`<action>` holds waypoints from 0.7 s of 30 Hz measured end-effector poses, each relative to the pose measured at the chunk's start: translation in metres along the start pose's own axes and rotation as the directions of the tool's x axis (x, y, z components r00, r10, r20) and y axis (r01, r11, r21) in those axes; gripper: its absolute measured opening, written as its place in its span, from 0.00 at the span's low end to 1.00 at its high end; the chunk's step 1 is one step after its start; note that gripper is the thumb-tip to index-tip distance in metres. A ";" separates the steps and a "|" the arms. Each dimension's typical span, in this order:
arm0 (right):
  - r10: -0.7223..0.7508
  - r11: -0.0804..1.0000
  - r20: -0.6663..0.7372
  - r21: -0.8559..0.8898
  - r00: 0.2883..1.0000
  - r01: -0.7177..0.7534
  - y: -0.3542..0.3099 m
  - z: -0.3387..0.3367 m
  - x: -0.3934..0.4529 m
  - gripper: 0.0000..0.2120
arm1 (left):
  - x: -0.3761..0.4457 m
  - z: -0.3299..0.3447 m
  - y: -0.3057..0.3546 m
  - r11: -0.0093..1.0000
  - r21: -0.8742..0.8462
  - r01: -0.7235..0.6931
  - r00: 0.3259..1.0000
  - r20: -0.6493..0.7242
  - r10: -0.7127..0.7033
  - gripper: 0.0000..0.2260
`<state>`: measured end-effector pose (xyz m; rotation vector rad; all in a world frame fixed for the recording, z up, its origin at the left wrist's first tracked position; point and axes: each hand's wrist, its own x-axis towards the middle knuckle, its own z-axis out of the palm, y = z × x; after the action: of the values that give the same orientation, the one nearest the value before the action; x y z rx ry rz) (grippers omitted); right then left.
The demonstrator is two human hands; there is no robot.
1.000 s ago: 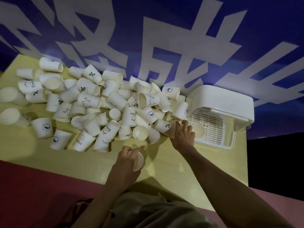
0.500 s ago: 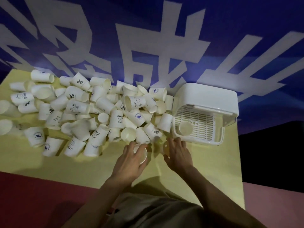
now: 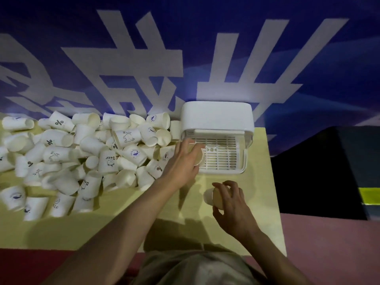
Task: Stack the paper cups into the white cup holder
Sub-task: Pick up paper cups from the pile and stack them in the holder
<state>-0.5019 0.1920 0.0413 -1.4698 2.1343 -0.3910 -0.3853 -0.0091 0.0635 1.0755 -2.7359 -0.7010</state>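
Observation:
The white cup holder [image 3: 217, 118] stands at the back right of the yellow table, its slatted tray [image 3: 222, 155] facing me. My left hand [image 3: 181, 161] grips a paper cup [image 3: 199, 158] at the tray's left front corner, mouth toward me. In front of the holder, my right hand [image 3: 230, 204] holds another paper cup [image 3: 213, 197] on its side above the table. A big heap of paper cups [image 3: 86, 153] covers the table's left half.
The yellow table [image 3: 133, 223] has bare surface along its front edge and under my right hand. A blue wall with large white characters [image 3: 144, 68] rises right behind the cups and holder. Beyond the table's right edge lies dark floor [image 3: 329, 171].
My left hand has carried its cup from the table's front up to the holder's tray. My right hand has drawn back from the heap, now holding a cup. The view has shifted right.

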 end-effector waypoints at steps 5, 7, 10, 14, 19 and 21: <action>0.055 0.997 -0.050 0.050 0.997 -0.052 0.020 -0.020 -0.010 0.35 | 0.027 0.036 -0.005 0.991 0.119 -0.053 0.997 0.057 0.047 0.28; 0.065 0.995 -0.060 0.076 0.996 -0.060 0.029 -0.023 -0.015 0.35 | 0.031 0.050 -0.008 0.991 0.122 -0.048 0.995 0.091 0.037 0.29; 0.086 0.992 -0.054 0.099 0.995 -0.081 0.043 -0.025 -0.020 0.35 | 0.038 0.066 -0.011 0.993 0.115 -0.005 0.990 0.143 -0.011 0.30; 0.088 0.992 -0.045 0.092 0.995 -0.084 0.054 -0.027 -0.016 0.34 | 0.049 0.082 -0.018 0.984 0.141 0.109 0.955 0.261 -0.143 0.34; 0.071 0.995 -0.042 0.079 0.997 -0.068 0.058 -0.033 0.003 0.34 | 0.054 0.094 -0.033 0.979 0.126 0.158 0.929 0.317 -0.190 0.36; 0.056 0.996 -0.038 0.065 0.998 -0.054 0.055 -0.035 0.015 0.34 | 0.057 0.093 -0.035 0.977 0.122 0.176 0.913 0.350 -0.208 0.37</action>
<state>-0.5689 0.1971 0.0389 -1.3753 2.1675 -0.4680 -0.4311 -0.0345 -0.0378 1.3744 -3.0178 -0.8944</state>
